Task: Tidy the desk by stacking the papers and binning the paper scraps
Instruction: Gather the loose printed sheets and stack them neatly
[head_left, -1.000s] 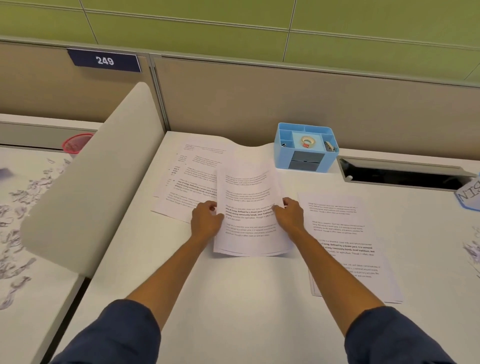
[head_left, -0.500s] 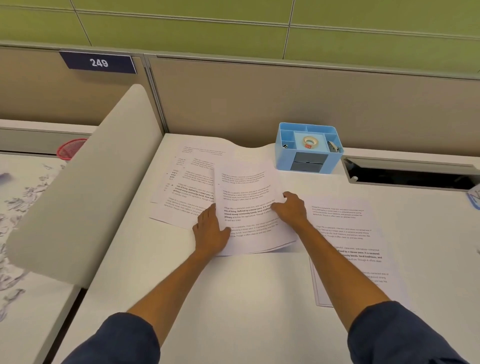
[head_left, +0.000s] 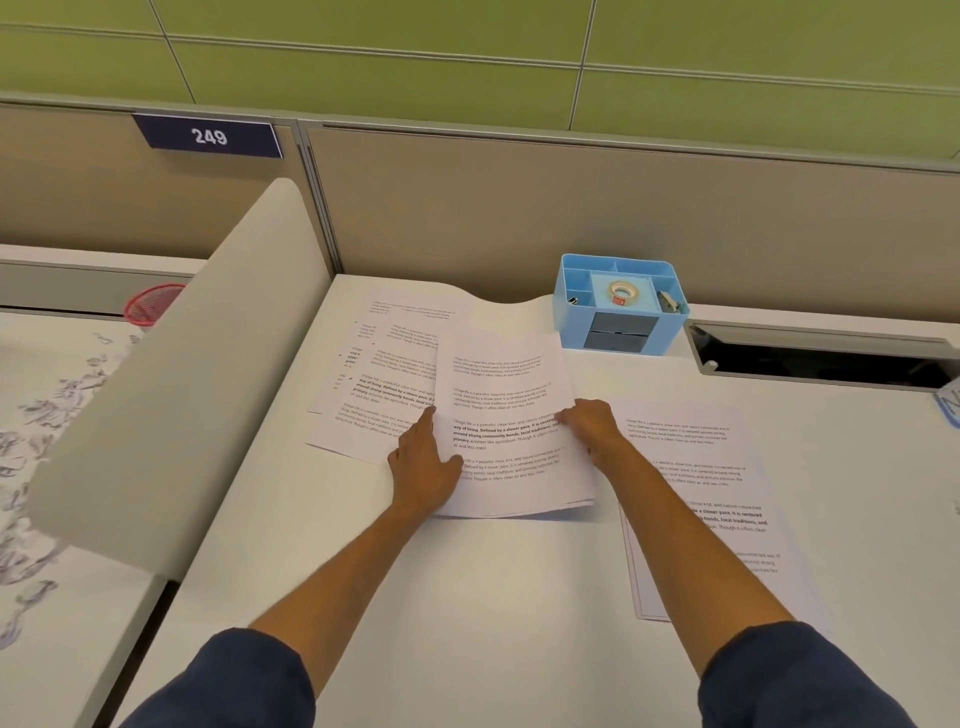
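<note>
Left hand: lying flat on the left edge of the middle stack of papers, fingers stretched straight and pointing toward the back of the counter; it is pressing down and gripping nothing.
Right hand: resting on the right edge of the same stack, fingers curling over the sheets' edge; how firmly it is gripping cannot be told.
Middle stack of papers: lying near the centre of the counter, slightly skewed, several sheet edges showing at its near corner, its left side overlapping the left spread of papers.
Left spread of papers: fanning out loosely toward the counter's back left corner, beside the curved divider.
Right papers: lying flat along the right side of the counter, partly under the right forearm.
Paper scraps: lying scattered on the neighbouring desk beyond the divider, well apart from both hands.
Red mesh bin: showing partly behind the divider at the far left.
Blue organiser: sitting at the back edge of the counter, holding a roll of tape in its middle compartment.
Cable slot: lying open along the back right edge.
Sign: reading 249 on the partition.
</note>
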